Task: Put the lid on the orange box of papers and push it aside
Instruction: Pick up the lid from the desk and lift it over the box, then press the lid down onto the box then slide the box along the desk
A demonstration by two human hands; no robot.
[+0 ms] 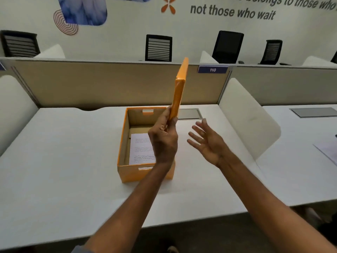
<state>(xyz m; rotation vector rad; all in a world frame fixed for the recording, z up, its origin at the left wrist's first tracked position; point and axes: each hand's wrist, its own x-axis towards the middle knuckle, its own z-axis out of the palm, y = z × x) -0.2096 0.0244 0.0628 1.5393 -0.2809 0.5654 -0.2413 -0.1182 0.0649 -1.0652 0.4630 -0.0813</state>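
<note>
An open orange box (125, 173) stands in the middle of the white desk (60, 161), with printed papers (141, 148) lying flat on its floor. My left hand (164, 141) is above the box's right side and grips the lower end of the orange lid (179, 88). The lid stands nearly upright, edge-on to me, and reaches up in front of the partition. My right hand (206, 141) hovers to the right of the lid, palm up and fingers spread, holding nothing and apart from the lid.
A beige partition (109, 83) with a "110" tag (212, 69) closes the desk's far side. White side dividers (249, 117) flank the desk. A grey cable hatch (189, 114) lies behind the box. Some paper (328, 152) lies on the neighbouring desk. Office chairs stand beyond.
</note>
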